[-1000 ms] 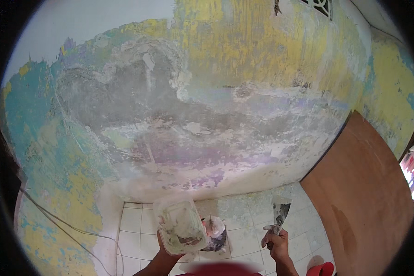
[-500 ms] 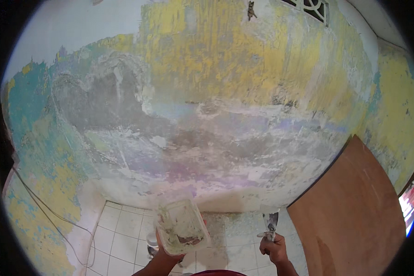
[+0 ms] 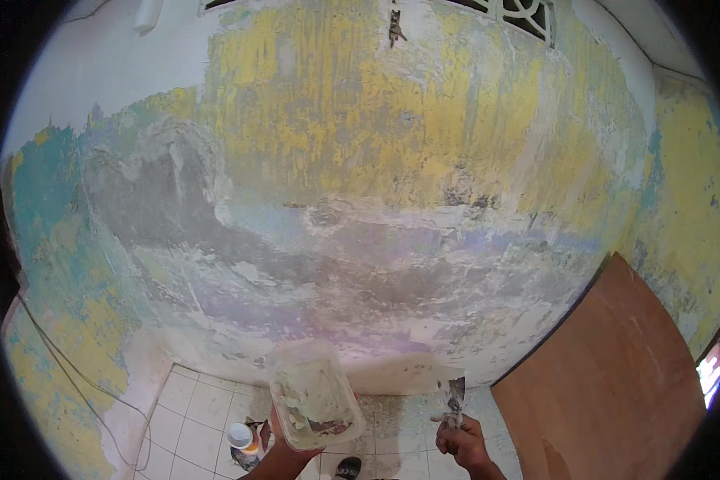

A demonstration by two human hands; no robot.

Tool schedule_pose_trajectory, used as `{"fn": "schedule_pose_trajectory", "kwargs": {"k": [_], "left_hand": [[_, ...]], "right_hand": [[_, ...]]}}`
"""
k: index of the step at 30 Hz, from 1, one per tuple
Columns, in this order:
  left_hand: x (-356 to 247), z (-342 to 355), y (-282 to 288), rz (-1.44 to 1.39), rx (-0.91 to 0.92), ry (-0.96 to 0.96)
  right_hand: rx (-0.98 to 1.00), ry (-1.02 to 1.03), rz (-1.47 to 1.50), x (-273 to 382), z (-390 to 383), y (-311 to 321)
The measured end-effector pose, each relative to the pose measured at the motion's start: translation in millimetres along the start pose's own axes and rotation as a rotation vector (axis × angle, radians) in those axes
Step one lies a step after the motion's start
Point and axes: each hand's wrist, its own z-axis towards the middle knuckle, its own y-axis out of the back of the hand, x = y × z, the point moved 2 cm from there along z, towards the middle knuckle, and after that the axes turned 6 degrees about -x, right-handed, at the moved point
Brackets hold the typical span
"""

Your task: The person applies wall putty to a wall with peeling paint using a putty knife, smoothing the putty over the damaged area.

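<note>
My left hand [image 3: 290, 458] grips a clear plastic tub [image 3: 350, 404] from its left side and underneath. Pale greenish-white paste is smeared over the tub's inside, with a darker patch near its lower right. In my right hand [image 3: 462, 442] is a putty knife [image 3: 454, 392], its blade pointing up and dirtied with paste. Both tools are held apart, in front of a scraped wall [image 3: 360, 232]. The wall shows patches of yellow, grey, lilac and white; the knife does not appear to touch it.
A brown wooden board [image 3: 608, 376] leans at the right. On the tiled floor [image 3: 204, 420] stands a white bucket [image 3: 240, 436] beside other small items. A dark shoe [image 3: 349, 466] shows below the tub. Cables [image 3: 80, 384] hang at the left; a vent [image 3: 528, 18] is high up.
My view has shifted up and to the right, so the wall sits lower and further left. The bucket and a shoe now show. Both hands keep their holds; the knife appears slightly further left.
</note>
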Motion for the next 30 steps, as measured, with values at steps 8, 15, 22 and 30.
{"fn": "schedule_pose_trajectory", "kwargs": {"k": [8, 15, 22, 30], "left_hand": [[5, 63, -13, -0.133, 0.016, 0.114], [-20, 147, -22, 0.064, 0.06, 0.06], [-37, 226, -49, 0.101, 0.18, 0.088], [-2, 283, -62, 0.16, 0.239, 0.082]], "right_hand": [[-0.004, 0.061, 0.144, 12, 65, 20], [-0.009, 0.24, 0.289, 58, 148, 8], [0.041, 0.434, 0.28, 95, 238, 25], [-0.093, 0.631, 0.058, 148, 314, 65]]}}
